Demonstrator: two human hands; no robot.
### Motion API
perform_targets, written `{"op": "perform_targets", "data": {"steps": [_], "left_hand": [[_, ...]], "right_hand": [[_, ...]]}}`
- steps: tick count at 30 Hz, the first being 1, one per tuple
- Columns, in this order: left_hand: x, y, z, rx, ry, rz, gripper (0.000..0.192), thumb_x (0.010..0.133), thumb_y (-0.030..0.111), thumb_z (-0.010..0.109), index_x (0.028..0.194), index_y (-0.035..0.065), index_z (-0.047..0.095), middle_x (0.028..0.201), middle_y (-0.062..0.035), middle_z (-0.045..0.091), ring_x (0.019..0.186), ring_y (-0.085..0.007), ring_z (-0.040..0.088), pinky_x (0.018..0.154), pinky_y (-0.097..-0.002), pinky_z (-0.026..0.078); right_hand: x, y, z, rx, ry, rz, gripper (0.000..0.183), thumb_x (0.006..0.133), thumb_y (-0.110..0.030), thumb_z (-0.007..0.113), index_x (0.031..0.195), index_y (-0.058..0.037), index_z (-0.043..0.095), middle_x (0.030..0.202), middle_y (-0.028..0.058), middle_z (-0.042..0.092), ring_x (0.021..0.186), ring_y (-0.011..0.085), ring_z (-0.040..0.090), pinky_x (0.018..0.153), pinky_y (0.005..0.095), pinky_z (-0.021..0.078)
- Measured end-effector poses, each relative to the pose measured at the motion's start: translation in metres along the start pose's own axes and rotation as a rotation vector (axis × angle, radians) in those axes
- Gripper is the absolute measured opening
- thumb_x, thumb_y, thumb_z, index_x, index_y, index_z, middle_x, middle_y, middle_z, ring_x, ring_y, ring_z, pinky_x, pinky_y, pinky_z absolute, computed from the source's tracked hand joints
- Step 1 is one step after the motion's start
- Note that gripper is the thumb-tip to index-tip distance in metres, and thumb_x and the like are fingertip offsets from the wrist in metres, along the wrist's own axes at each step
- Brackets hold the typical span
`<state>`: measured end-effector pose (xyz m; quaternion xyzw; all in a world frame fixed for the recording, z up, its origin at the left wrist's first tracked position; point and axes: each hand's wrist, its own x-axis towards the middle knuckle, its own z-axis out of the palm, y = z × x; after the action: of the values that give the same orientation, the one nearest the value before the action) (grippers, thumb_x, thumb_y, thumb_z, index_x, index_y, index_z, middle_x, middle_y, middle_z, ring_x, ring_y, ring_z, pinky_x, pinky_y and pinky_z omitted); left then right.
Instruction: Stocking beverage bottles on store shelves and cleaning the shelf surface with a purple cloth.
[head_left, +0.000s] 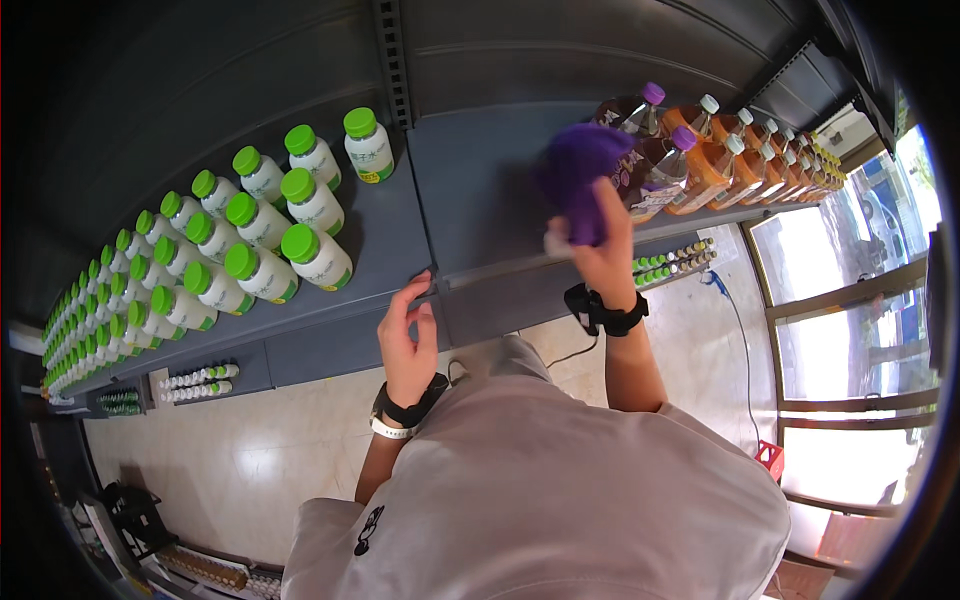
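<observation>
In my right hand is a bunched purple cloth, blurred, over the grey metal shelf. Just right of the cloth stand dark bottles with purple caps; the cloth hides part of them. My left hand is empty, its fingers apart and slightly curled. Its fingertips are at the shelf's front edge, close to the seam between two shelf panels; whether they touch it I cannot tell. Left of that seam, white bottles with green caps stand upright in rows.
Orange bottles with white caps line the shelf farther right. A slotted upright runs up the back panel. Lower shelves hold small bottles. A cable trails over the tiled floor near a red crate and glass doors.
</observation>
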<state>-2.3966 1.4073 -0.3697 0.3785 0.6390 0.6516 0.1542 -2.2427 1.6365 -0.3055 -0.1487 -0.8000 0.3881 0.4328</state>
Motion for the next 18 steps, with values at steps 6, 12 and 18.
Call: {"op": "perform_targets", "data": {"steps": [6,12,18], "left_hand": [[0.015,0.017,0.017,0.297,-0.134,0.225,0.03,0.09,-0.001,0.054,0.119,-0.0036,0.056,0.131,-0.0189,0.059,0.123,-0.0365,0.054,0.102,-0.0409,0.043],[0.028,0.003,0.039,0.51,-0.223,0.309,0.045,0.086,0.005,0.061,0.129,-0.0058,0.05,0.143,-0.0222,0.046,0.137,-0.0436,0.038,0.108,-0.0489,0.038],[0.037,-0.01,0.048,0.639,-0.28,0.284,0.056,0.089,0.013,0.061,0.137,-0.0044,0.041,0.145,-0.0251,0.041,0.137,-0.0431,0.037,0.108,-0.0505,0.035]], "right_hand": [[-0.024,0.013,0.018,-0.777,-0.435,0.106,0.075,0.07,-0.018,0.079,0.14,-0.0168,0.051,0.153,0.0128,0.038,0.144,0.0361,0.031,0.115,0.0602,0.0222],[-0.019,0.015,0.014,-0.711,-0.482,0.199,0.079,0.07,-0.018,0.08,0.143,-0.0195,0.049,0.158,0.0103,0.03,0.148,0.0341,0.022,0.116,0.0632,0.0173],[0.011,0.051,0.016,-0.741,-0.59,0.221,0.076,0.078,-0.03,0.076,0.147,-0.0215,0.044,0.161,0.0115,0.024,0.151,0.0342,0.014,0.114,0.0675,0.0141]]}}
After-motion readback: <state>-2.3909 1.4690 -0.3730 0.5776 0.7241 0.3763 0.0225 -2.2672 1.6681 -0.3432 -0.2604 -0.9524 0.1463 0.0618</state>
